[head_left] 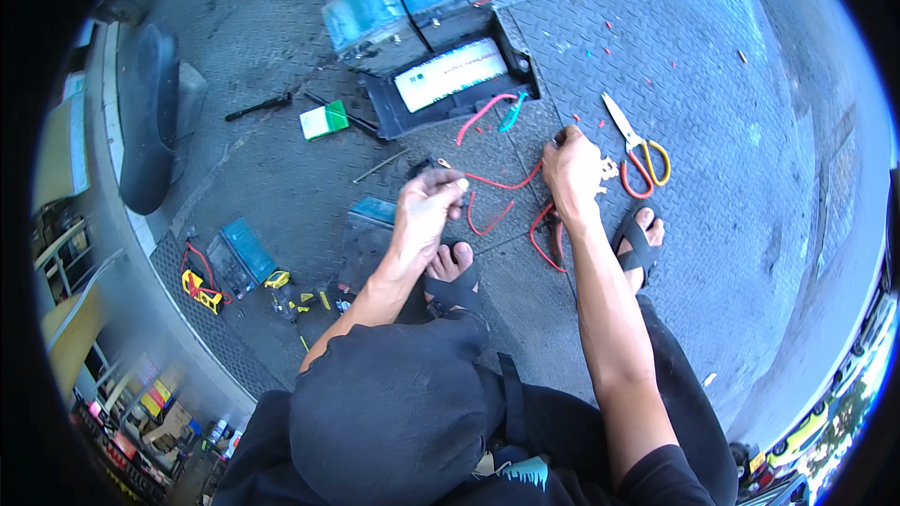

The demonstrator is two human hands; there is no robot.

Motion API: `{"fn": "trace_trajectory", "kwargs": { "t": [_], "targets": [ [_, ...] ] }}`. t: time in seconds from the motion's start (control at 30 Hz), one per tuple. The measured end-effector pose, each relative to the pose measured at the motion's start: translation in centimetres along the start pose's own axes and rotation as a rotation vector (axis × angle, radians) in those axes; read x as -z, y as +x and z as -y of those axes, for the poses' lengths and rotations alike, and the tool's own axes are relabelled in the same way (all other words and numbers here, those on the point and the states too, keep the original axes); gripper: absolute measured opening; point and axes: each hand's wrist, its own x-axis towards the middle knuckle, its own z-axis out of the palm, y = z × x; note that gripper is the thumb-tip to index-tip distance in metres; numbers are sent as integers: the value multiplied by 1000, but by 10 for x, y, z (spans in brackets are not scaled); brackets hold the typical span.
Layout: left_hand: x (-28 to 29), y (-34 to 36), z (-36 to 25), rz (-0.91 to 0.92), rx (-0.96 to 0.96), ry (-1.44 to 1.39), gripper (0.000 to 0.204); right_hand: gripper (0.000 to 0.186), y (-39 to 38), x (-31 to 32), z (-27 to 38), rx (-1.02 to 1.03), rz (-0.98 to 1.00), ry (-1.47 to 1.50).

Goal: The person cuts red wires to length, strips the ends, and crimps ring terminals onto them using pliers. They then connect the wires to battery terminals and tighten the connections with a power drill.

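My left hand (427,215) is closed, thumb and fingertips pinched at one end of a thin red wire (502,186). That wire runs across to my right hand (572,169), whose fingers are curled shut around it; the grip itself is partly hidden. A copper-coloured terminal (443,163) shows just beyond my left fingers. Below the hands, a loose red wire (489,227) lies curved on the ground, and another red loop (536,239) hangs under my right hand. Scissors (634,152) with one red and one yellow handle lie right of my right hand.
Ahead stand two teal-topped battery blocks (403,14) beside a black case (380,98) holding a white-labelled pack (450,75). A green-and-white box (323,120) and a black screwdriver-like tool (258,108) lie left. My sandalled feet (452,272) flank the work; a yellow meter (200,292) lies far left.
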Motion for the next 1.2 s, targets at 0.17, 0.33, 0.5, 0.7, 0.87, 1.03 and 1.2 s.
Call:
{"fn": "trace_trajectory", "kwargs": {
  "t": [0.17, 0.33, 0.5, 0.7, 0.87, 1.03, 1.2],
  "targets": [
    [-18, -21, -29, 17, 66, 102, 16, 23, 3, 35, 18, -24, -65, 261],
    [-21, -69, -125, -232, -1081, -10, 21, 14, 7, 133, 61, 128, 352, 1041],
    [-23, -81, -206, -278, -1183, -134, 24, 13, 7, 163, 140, 366, 408, 1280],
    [-55, 3, -201, -125, -1162, 754, 31, 16, 40, 105, 182, 458, 289, 1131],
    [-50, 83, -165, 165, -1062, 829, 25, 13, 66, 52, 165, 493, 232, 1191],
    [-48, 111, -142, 42, -1102, 959, 17, 17, 68, 43, 147, 337, 110, 784],
    [-55, 117, -134, 12, -1227, 975, 11, 25, 66, 50, 147, 470, 36, 528]
  ]
}}
